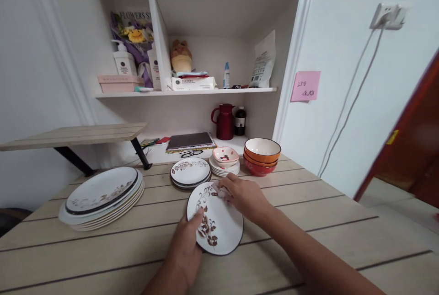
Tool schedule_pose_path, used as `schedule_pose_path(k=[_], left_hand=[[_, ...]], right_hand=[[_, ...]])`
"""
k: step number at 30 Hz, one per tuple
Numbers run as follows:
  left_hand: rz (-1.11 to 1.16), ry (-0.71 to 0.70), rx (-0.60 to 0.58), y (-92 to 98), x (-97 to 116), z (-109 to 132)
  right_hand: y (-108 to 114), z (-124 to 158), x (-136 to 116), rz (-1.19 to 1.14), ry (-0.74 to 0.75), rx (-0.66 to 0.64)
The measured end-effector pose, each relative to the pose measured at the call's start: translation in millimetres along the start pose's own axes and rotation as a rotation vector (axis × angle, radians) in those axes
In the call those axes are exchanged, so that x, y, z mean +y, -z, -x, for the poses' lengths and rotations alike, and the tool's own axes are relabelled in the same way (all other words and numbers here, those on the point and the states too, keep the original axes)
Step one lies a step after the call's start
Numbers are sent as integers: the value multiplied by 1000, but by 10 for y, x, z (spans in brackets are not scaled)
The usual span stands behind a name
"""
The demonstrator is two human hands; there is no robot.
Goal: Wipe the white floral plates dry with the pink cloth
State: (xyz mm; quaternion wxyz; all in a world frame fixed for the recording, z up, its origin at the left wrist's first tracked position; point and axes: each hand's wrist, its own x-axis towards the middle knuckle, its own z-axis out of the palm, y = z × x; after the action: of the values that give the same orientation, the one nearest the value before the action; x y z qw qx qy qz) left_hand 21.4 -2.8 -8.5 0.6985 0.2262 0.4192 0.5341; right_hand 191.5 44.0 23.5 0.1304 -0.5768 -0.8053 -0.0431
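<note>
The left hand (186, 236) grips the plate (225, 226) by its left rim, thumb on top; the right hand (243, 193) pinches a cloth (221, 192) against its far side. Wiping looks to be the step; continuing calls for a steady left grip. Between the hands, the plate faces up, long axis apparently running away and slightly leftward. Bowls (262, 154) stand beyond the right hand.

Front and centre, a plate (224, 222) is held over the table (130, 260) | just behind, small plates (190, 171) are stacked | to their right, a small bowl (225, 158) is perched on saucers (224, 171) | farther right, larger bowls (262, 160) are nested | well left, big plates (101, 192) are piled
</note>
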Motion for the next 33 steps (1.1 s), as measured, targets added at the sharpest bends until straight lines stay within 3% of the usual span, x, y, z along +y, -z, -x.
schedule_pose_path(k=[5, 11, 14, 17, 20, 27, 30, 33], left_hand=[[-1, -23, 48, -23, -1, 1], [19, 16, 36, 21, -2, -11], [29, 17, -22, 53, 11, -28], [39, -4, -57, 72, 25, -55], [42, -16, -80, 73, 26, -76], [2, -13, -37, 36, 16, -80], [-30, 6, -3, 35, 15, -79], [-51, 20, 9, 39, 8, -74]], right_hand=[[108, 49, 97, -37, -14, -138], [275, 189, -66, -48, 261, -385], [255, 209, -192, -173, 351, -423], [164, 175, -291, -402, 396, -380], [59, 124, -344, -517, 348, -238], [-78, 16, -173, -290, 103, 3], [-65, -15, -45, -209, 32, -2], [-1, -9, 51, -129, -3, -103]])
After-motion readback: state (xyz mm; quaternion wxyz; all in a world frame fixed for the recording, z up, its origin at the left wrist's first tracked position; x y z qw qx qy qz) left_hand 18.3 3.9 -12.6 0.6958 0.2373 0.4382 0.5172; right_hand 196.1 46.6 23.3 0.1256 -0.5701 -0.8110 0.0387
